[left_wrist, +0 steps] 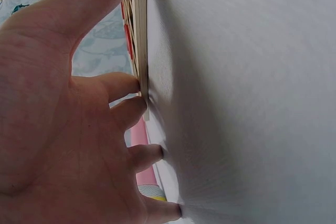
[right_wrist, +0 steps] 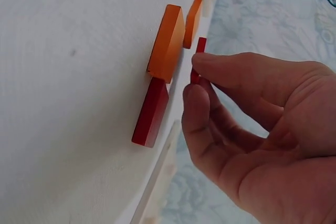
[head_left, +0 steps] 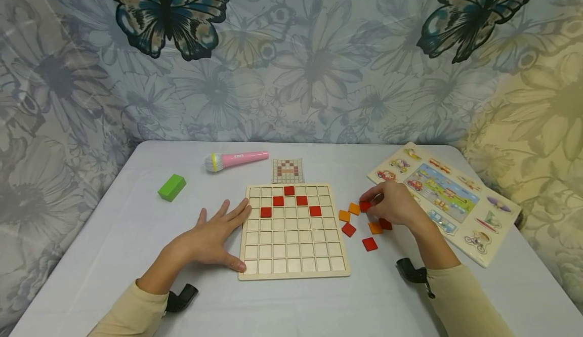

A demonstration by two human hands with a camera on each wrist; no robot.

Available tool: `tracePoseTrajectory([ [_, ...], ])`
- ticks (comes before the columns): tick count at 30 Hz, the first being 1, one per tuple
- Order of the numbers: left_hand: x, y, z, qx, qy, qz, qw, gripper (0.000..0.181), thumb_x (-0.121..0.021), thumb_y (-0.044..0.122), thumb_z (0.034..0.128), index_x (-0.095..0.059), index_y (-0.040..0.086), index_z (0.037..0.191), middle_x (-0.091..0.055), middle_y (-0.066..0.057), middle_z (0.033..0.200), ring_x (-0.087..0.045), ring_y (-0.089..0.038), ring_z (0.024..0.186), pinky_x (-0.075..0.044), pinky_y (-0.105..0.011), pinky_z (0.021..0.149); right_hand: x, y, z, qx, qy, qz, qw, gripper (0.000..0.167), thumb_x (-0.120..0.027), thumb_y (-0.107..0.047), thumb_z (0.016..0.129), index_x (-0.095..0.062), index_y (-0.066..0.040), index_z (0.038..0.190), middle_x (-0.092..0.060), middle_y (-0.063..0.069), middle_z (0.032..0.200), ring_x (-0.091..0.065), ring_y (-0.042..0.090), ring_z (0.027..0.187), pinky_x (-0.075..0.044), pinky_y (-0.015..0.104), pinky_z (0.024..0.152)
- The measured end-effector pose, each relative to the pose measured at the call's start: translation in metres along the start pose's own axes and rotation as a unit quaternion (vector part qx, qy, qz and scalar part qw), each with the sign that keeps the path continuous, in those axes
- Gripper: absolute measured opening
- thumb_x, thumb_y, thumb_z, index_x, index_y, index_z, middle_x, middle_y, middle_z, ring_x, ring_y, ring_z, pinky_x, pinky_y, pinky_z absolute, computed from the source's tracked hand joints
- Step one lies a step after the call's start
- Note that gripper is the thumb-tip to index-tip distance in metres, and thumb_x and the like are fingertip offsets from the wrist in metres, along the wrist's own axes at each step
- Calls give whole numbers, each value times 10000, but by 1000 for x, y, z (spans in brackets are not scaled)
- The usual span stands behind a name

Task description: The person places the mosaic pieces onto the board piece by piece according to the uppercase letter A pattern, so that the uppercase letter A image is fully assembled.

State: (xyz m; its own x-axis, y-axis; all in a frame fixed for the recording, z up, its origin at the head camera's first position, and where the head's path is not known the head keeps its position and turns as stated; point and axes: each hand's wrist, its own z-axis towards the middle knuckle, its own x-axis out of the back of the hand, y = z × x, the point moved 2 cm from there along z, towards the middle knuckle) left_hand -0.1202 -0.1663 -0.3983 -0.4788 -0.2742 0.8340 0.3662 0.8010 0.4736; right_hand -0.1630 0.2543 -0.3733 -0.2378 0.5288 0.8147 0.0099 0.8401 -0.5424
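A wooden grid board (head_left: 293, 237) lies on the white table, with several red square tiles (head_left: 278, 201) set in its upper cells. My left hand (head_left: 207, 238) is spread at the board's left side, thumb and fingertips touching its edge. In the left wrist view the fingers (left_wrist: 123, 85) are straight against the board's rim. My right hand (head_left: 393, 204) pinches a red tile (right_wrist: 198, 61) between thumb and fingers, right of the board. Loose orange tiles (head_left: 344, 216) and red tiles (head_left: 370, 244) lie around that hand.
Behind the board lies a small pattern card (head_left: 288, 171). A pink toy microphone (head_left: 239, 159) and a green block (head_left: 172, 187) are at the back left. At the right, a picture puzzle board (head_left: 455, 200) lies at an angle near the right forearm.
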Motion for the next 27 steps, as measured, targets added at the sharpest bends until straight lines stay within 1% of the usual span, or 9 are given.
tracePoseTrajectory([
  [11,0,2,0,-10,-7,-5,10000,1353,-901,645,651,-176,157,1685,-39,-4,1776,-9,-477,1605,38,-873,1099,-1,-8,-4,115,-6,239,9996,287,-828,-52,822,-804,-30,1107,-761,124,988,-620,226,829,-537,318,660],
  [16,1,1,0,15,-20,30,10000,1355,-899,648,652,-171,160,1685,-33,-1,1776,-5,-473,1606,39,-871,1101,-6,-15,-2,181,-46,219,9996,278,-811,-46,831,-808,-46,1109,-763,97,985,-613,218,828,-536,311,665],
  [21,1,1,0,19,-24,-1,10000,1355,-902,644,651,-173,158,1685,-31,-2,1776,-2,-475,1606,47,-869,1102,-12,-26,-2,333,-139,211,9991,257,-816,-55,830,-815,-72,1087,-766,70,987,-623,207,849,-528,300,697],
  [27,1,1,-1,18,-38,-61,10000,1348,-909,627,657,-174,158,1685,-31,-1,1776,6,-472,1607,58,-862,1107,-23,-43,-3,494,-182,154,9985,236,-841,-49,810,-818,-93,1041,-742,39,926,-619,180,824,-520,302,718],
])
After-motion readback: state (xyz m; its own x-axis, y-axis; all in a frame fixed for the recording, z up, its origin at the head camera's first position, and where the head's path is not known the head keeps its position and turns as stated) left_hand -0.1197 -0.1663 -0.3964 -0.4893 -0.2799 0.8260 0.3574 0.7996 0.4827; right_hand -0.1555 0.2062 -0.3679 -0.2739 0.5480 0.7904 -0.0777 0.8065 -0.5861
